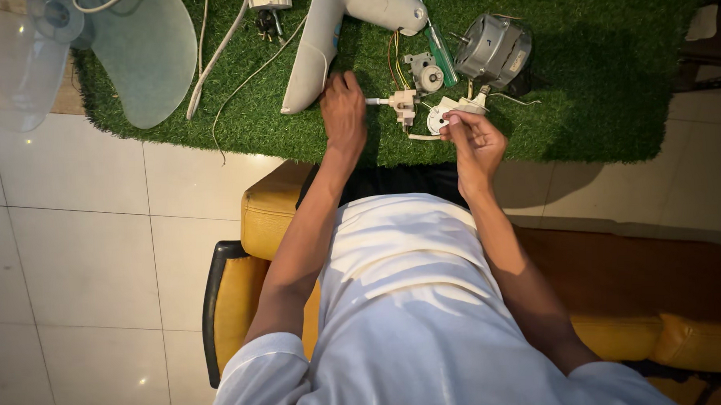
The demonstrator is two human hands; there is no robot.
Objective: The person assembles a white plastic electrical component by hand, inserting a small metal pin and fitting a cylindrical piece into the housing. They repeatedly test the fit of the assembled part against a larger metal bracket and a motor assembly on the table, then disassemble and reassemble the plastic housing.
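- The floor (pixel 83 260) under you is pale square tile with thin grout lines; a green artificial-grass mat (pixel 596 98) lies on it in front of your knees and carries every part. There is no desk in view. You sit on a yellow padded seat (pixel 269 214) with a black rim, and a brown surface runs to your right.
- The fan looks well taken apart: the clear blade set (pixel 131 51) lies off at the mat's left end, partly over the tile, apart from everything else.
- The light grey housing piece (pixel 331 36) lies angled across the mat's middle, separate from the motor; white cords (pixel 211 56) trail beside it.
- The bare metal motor (pixel 493 50) sits out of its housing near the mat's far right, with a green-handled screwdriver (pixel 441 52) just left of it and thin coloured wires near that.
- Your left hand (pixel 343 111) rests on the mat, touching the housing's lower end; its fingers are curled down, and I cannot tell whether they grip anything.
- Your right hand (pixel 474 139) is raised just above the mat's near edge, fingers pinched on a small white round part (pixel 441 118) with a short lead.
- A small white switch part (pixel 401 104) lies on the grass between your 2 hands.
- Judging by this spread, disassembly is largely done; nothing is rejoined yet, so sorting or refitting the small pieces remains.
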